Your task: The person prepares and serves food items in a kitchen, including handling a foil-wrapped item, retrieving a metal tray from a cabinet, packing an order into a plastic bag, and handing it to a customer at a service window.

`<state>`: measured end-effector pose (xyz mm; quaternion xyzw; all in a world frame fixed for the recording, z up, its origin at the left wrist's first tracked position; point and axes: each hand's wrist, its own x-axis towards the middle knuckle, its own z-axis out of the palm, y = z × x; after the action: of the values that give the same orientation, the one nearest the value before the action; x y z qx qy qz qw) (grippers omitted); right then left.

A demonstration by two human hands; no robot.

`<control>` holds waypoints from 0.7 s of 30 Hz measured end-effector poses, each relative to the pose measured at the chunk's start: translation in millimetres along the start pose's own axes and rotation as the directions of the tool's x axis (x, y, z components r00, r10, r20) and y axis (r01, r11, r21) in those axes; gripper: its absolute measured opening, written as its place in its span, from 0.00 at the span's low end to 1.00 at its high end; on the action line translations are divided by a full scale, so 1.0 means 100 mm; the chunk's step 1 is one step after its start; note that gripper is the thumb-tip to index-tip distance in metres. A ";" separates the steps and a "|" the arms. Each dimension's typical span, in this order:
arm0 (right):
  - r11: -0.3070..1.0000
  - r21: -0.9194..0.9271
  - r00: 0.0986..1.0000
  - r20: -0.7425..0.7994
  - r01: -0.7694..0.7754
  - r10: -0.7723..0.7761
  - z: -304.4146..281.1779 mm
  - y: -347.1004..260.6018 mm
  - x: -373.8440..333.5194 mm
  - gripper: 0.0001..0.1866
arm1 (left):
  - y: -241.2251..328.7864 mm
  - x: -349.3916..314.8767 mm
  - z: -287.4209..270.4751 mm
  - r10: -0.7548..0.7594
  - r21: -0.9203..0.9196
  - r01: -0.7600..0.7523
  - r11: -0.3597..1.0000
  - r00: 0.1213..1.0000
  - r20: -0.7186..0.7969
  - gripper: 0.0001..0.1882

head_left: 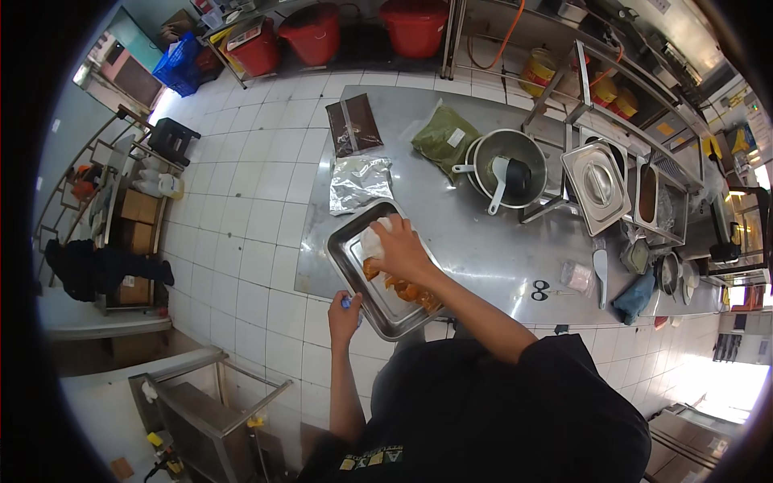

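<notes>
My right hand (400,251) reaches over a rectangular steel tray (336,244), fingers curled around a whitish, plastic-looking bundle (370,244). Below and beside this hand, orange-brown pieces (409,291) show in the tray; my hand and forearm partly hide them. At the tray's near left side, my left hand (344,319) is closed on a small blue object (346,303), whose kind I cannot make out. Just beyond the tray lies a crinkled silver foil packet (360,183).
A dark brown packet (354,126) and a green-filled bag (445,138) lie farther back. Stacked bowls (531,153) hold white-handled utensils. To the right are a steel lid (597,187), scissors (541,291), a white spatula (601,274) and a blue cloth (635,299).
</notes>
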<state>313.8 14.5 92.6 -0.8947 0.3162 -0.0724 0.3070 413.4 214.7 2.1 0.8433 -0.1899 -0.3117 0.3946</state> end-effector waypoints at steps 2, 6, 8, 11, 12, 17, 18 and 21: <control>0.980 -0.192 0.998 -0.024 0.050 -0.055 0.30 0.10 0.17 0.38 | 0.01 0.03 -0.02 0.012 -0.018 -0.011 1.000 0.999 0.034 0.19; 0.964 -0.263 0.991 0.116 -0.036 0.069 0.51 0.10 0.22 0.38 | -0.04 0.05 -0.06 0.051 -0.018 -0.050 0.999 0.996 0.077 0.18; 0.974 -0.227 0.998 -0.060 -0.022 0.008 0.51 0.08 0.16 0.37 | -0.02 0.05 -0.08 0.007 -0.089 0.007 0.996 0.989 0.149 0.18; 0.995 -0.067 0.939 -0.342 -0.077 0.050 0.34 0.15 -0.04 0.35 | 0.14 0.02 -0.18 0.015 -0.116 0.011 0.993 0.975 0.222 0.17; 0.996 0.007 0.899 -0.429 -0.094 0.088 0.26 0.21 -0.14 0.34 | 0.10 0.06 -0.20 0.020 -0.088 0.002 0.996 0.967 0.254 0.17; 0.867 0.097 0.866 -0.066 -0.489 0.496 0.43 0.96 -0.90 0.14 | 0.25 0.20 -0.15 0.186 -0.023 -0.191 0.981 0.906 0.380 0.16; 0.866 0.102 0.855 -0.142 -0.489 0.499 0.43 0.91 -1.07 0.13 | 0.25 0.21 -0.11 0.211 0.017 -0.237 0.971 0.892 0.401 0.16; 0.781 0.139 0.769 -0.137 -0.609 0.625 0.36 0.96 -1.35 0.12 | 0.26 0.47 0.10 0.308 0.034 -0.345 0.938 0.875 0.374 0.17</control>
<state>168.7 55.9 15.4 -0.7170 0.6147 -0.0597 0.3232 439.8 166.5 0.0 0.7452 -0.4143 -0.3813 0.3571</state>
